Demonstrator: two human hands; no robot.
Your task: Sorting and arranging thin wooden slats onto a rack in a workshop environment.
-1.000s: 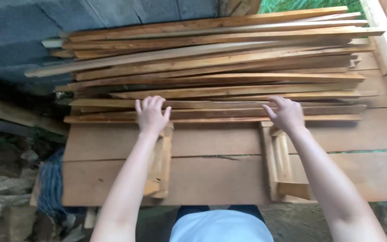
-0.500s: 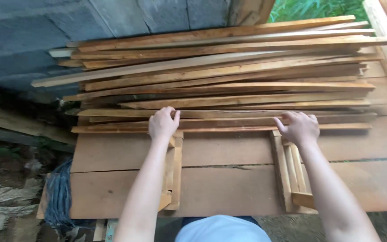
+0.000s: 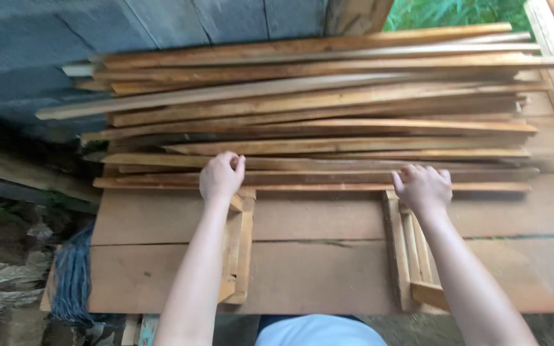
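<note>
Curling our left hand (image 3: 221,177) and right hand (image 3: 423,188), flat a second ago, we now grip the nearest wooden slat (image 3: 315,187) on the table (image 3: 328,221), apparently ready to pull it.

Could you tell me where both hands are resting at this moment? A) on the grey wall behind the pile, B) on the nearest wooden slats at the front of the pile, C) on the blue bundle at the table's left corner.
B: the left hand and right hand both lie on the nearest wooden slats at the front of the pile.

the left hand (image 3: 221,177) and right hand (image 3: 423,188) hide part of the nearest strip (image 3: 315,187).
</note>
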